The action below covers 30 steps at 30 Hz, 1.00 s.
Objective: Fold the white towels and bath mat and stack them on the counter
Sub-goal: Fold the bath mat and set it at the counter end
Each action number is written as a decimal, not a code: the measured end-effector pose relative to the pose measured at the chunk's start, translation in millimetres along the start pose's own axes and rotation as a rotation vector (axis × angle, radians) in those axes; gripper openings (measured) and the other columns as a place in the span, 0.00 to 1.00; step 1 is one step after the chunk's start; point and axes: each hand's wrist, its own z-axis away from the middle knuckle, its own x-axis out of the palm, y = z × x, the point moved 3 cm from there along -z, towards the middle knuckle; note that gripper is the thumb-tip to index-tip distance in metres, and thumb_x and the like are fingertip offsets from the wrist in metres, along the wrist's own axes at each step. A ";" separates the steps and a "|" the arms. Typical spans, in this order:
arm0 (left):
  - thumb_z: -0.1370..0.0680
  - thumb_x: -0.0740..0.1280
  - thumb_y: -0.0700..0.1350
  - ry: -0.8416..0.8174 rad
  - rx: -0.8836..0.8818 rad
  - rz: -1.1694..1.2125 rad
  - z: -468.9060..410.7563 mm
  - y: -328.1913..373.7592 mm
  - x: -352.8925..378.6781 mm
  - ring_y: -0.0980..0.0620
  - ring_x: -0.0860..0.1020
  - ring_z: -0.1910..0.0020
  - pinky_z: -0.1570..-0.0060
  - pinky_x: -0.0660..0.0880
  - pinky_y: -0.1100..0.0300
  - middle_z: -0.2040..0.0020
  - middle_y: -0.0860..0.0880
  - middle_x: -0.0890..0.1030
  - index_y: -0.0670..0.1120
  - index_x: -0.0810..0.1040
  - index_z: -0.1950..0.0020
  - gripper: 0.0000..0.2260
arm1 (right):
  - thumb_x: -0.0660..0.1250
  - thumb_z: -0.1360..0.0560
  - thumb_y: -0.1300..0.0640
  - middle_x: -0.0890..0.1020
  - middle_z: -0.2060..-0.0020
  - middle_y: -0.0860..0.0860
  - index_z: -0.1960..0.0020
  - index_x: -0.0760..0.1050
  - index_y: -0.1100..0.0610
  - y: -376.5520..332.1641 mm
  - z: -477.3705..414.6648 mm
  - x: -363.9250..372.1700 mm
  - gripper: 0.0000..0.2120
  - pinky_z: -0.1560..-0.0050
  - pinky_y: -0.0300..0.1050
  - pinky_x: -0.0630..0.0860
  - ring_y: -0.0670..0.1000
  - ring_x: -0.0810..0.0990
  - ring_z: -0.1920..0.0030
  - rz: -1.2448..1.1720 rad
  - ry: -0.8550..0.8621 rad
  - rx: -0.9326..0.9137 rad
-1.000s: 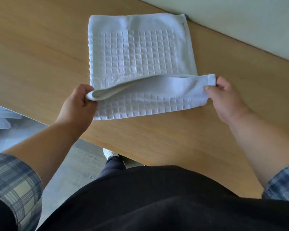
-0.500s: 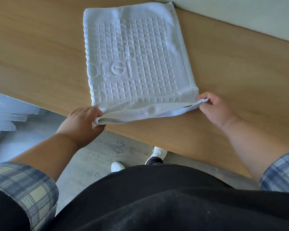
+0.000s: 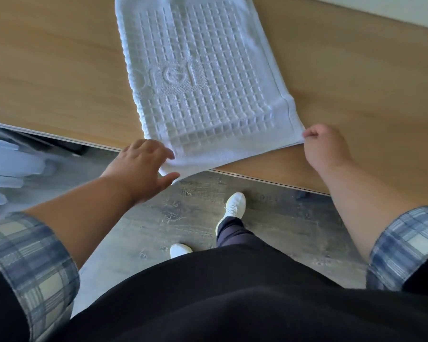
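L hand (image 3: 143, 169) sits at the near-left corner of the bath mat (image 3: 203, 77), fingers spread loose, touching but not gripping. Mat lies flat on the counter (image 3: 59, 70), w/ that corner hanging off the edge. R hand (image 3: 324, 146) pinches the near-right corner. Prob best: re-pinch w/ L, lift both corners evenly, match hems at the far edge.

- Bath mat (image 3: 198, 77): white, waffle-grid weave, raised lettering; folded double.
- Lies flat on the wooden surface (image 3: 59, 70); near left corner overhangs the edge.
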 end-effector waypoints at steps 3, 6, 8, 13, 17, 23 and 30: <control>0.26 0.61 0.68 -0.010 0.063 -0.084 -9.8 22.3 6.6 0.46 0.64 0.28 0.30 0.63 0.47 0.29 0.50 0.68 0.57 0.64 0.27 0.30 | 0.64 0.26 0.48 0.77 0.58 0.45 0.48 0.73 0.51 -12.9 -6.3 2.5 0.09 0.64 0.42 0.66 0.49 0.75 0.61 -0.129 0.011 0.092; 0.23 0.65 0.61 -0.038 0.023 -0.145 -18.6 34.6 13.5 0.45 0.68 0.32 0.34 0.66 0.48 0.32 0.48 0.70 0.56 0.65 0.28 0.26 | 0.70 0.26 0.46 0.74 0.51 0.47 0.37 0.71 0.51 -20.0 -12.9 7.3 0.21 0.55 0.43 0.67 0.51 0.75 0.55 -0.056 -0.099 0.138; 0.22 0.64 0.54 0.009 0.010 -0.130 -20.3 37.2 12.8 0.45 0.71 0.38 0.38 0.69 0.48 0.38 0.49 0.74 0.54 0.71 0.33 0.17 | 0.68 0.24 0.50 0.76 0.51 0.47 0.38 0.74 0.51 -22.8 -18.3 4.9 0.16 0.54 0.42 0.68 0.52 0.75 0.55 -0.046 -0.060 0.134; 0.23 0.65 0.46 0.175 -0.085 0.057 -14.4 30.1 8.3 0.42 0.75 0.47 0.46 0.71 0.46 0.47 0.47 0.78 0.51 0.77 0.42 0.11 | 0.63 0.21 0.50 0.75 0.60 0.42 0.48 0.72 0.49 -24.6 -19.8 -4.3 0.04 0.67 0.41 0.68 0.44 0.74 0.64 -0.218 0.092 0.111; 0.26 0.70 0.49 0.104 -0.113 -0.032 -11.7 31.8 19.0 0.41 0.72 0.44 0.42 0.70 0.44 0.44 0.45 0.75 0.51 0.72 0.40 0.16 | 0.62 0.20 0.48 0.77 0.56 0.50 0.48 0.72 0.53 -23.5 -20.8 4.0 0.08 0.62 0.43 0.67 0.53 0.76 0.59 -0.091 -0.024 0.191; 0.24 0.67 0.50 0.023 -0.194 -0.034 -3.1 32.6 31.1 0.43 0.70 0.42 0.39 0.70 0.46 0.41 0.46 0.73 0.51 0.71 0.38 0.15 | 0.67 0.23 0.45 0.76 0.58 0.48 0.47 0.69 0.54 -21.1 -15.7 8.3 0.15 0.67 0.43 0.65 0.49 0.75 0.63 -0.049 -0.088 0.141; 0.22 0.50 0.64 0.020 -0.013 0.052 -25.5 47.3 7.0 0.48 0.63 0.27 0.27 0.57 0.49 0.28 0.51 0.68 0.55 0.65 0.27 0.26 | 0.69 0.25 0.56 0.72 0.38 0.56 0.40 0.72 0.55 -54.4 -0.7 5.2 0.15 0.37 0.54 0.69 0.59 0.69 0.36 0.088 0.127 -0.092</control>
